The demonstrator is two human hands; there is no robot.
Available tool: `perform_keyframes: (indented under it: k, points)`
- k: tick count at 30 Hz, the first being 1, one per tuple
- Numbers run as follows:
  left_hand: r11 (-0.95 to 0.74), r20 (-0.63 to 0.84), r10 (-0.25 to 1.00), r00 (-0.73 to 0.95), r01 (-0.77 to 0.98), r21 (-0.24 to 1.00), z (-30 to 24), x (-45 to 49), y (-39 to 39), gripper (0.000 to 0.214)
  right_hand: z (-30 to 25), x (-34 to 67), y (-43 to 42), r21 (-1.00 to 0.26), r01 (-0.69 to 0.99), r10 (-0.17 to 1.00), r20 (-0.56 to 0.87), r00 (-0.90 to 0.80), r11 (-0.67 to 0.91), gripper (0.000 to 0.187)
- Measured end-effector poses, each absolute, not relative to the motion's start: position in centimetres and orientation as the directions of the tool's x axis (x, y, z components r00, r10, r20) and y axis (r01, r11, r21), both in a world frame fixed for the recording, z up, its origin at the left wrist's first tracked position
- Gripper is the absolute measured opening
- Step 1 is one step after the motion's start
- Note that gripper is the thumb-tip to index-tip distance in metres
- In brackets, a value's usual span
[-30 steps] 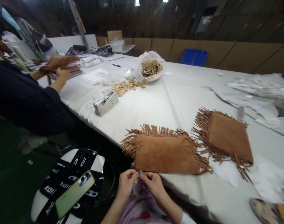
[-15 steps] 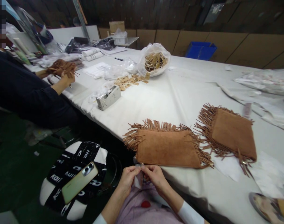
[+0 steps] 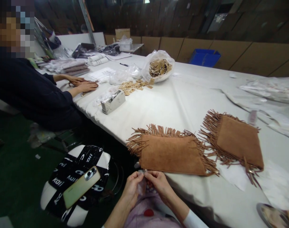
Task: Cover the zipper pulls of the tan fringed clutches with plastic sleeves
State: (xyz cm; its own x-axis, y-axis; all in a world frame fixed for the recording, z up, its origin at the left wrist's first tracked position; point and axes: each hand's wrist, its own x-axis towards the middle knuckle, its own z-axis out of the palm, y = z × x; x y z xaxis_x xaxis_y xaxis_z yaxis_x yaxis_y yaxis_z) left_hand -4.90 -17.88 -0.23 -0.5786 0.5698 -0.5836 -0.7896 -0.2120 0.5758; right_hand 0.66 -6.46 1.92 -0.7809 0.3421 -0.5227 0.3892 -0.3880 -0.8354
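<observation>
Both hands meet in front of my lap at the table's near edge. My left hand (image 3: 133, 187) is closed in a pinch on a small clear plastic bag (image 3: 141, 187), which hangs down from the fingers. My right hand (image 3: 159, 183) pinches beside it at the bag's upper edge; whatever tiny thing is between those fingertips is too small to make out. Just beyond my hands lies a brown suede fringed pouch (image 3: 170, 155), flat on the white table (image 3: 182, 104). A second fringed pouch (image 3: 239, 139) lies to its right, turned at an angle.
A tape dispenser (image 3: 113, 102), loose tan tags (image 3: 132, 86) and a plastic bag of tags (image 3: 160, 68) lie farther back. At left a co-worker (image 3: 40, 91) presses hands on brown material. A phone (image 3: 81, 186) rests on a stool (image 3: 74, 213). A blue bin (image 3: 204, 58) stands behind.
The co-worker's hands have gone from holding up a brown fringed piece to lying flat on the table. My own hands stay together, with little change. The view has shifted slightly.
</observation>
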Motion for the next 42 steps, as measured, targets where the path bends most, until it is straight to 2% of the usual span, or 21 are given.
perform_keyframes:
  k: [2,6,11,15,19,22,24,27,29,31,33,37,39,42]
  points:
    - [-0.216,-0.598,0.541,-0.591,-0.785,0.581,-0.3,-4.8,-17.8,0.031,1.9,0.6,-6.5,-0.831,0.395,0.354,-0.533,-0.769,-0.392,0.035]
    - [-0.173,-0.579,0.464,-0.671,-0.709,0.684,-0.8,-4.4,-17.6,0.033,1.5,0.5,-6.7,-0.818,0.429,0.377,-0.562,-0.736,-0.383,0.031]
    - [-0.070,-0.477,0.356,-0.803,-0.532,0.844,-1.8,-3.6,-17.7,0.038,0.9,0.3,-6.9,-0.812,0.448,0.403,-0.577,-0.710,-0.374,0.026]
    - [0.109,-0.354,0.283,-0.891,-0.337,0.935,-1.3,-3.2,-17.9,0.031,0.8,0.3,-6.9,-0.806,0.436,0.390,-0.580,-0.715,-0.400,0.025]
    - [0.207,-0.098,0.357,-0.929,-0.023,0.978,-1.1,-2.9,-18.6,0.021,0.9,0.3,-7.0,-0.782,0.424,0.380,-0.602,-0.702,-0.456,0.025]
    - [0.181,0.130,0.466,-0.875,0.238,0.954,-1.8,-2.7,-19.4,0.028,1.0,0.2,-7.0,-0.739,0.416,0.349,-0.638,-0.687,-0.530,0.024]
    - [0.191,0.256,0.526,-0.811,0.406,0.894,-2.3,-2.7,-20.0,0.036,1.2,0.2,-6.9,-0.697,0.400,0.308,-0.657,-0.688,-0.594,0.023]
    - [0.222,0.348,0.586,-0.732,0.558,0.800,-2.9,-2.7,-20.5,0.042,1.6,0.4,-6.7,-0.642,0.368,0.248,-0.664,-0.705,-0.673,0.025]
    - [0.235,0.369,0.590,-0.719,0.590,0.773,-3.1,-2.6,-20.6,0.042,1.8,0.5,-6.6,-0.653,0.372,0.232,-0.648,-0.725,-0.660,0.030]
    - [0.243,0.357,0.577,-0.734,0.572,0.783,-3.1,-2.4,-20.6,0.040,1.8,0.5,-6.6,-0.689,0.396,0.237,-0.632,-0.737,-0.607,0.034]
    - [0.259,0.275,0.554,-0.786,0.476,0.840,-3.1,-1.9,-20.7,0.037,1.6,0.5,-6.6,-0.716,0.411,0.249,-0.622,-0.742,-0.564,0.035]
    - [0.303,-0.138,0.481,-0.866,0.016,0.953,-2.4,-1.0,-21.7,0.039,1.2,0.5,-6.8,-0.737,0.397,0.259,-0.600,-0.757,-0.547,0.036]
    - [0.287,-0.328,0.547,-0.770,-0.196,0.938,-2.1,-0.9,-22.7,0.039,1.1,0.5,-6.8,-0.743,0.395,0.268,-0.597,-0.756,-0.541,0.038]
    - [0.195,-0.450,0.688,-0.569,-0.453,0.870,-1.7,-1.6,-24.3,0.037,1.1,0.5,-6.7,-0.755,0.410,0.282,-0.599,-0.750,-0.512,0.040]
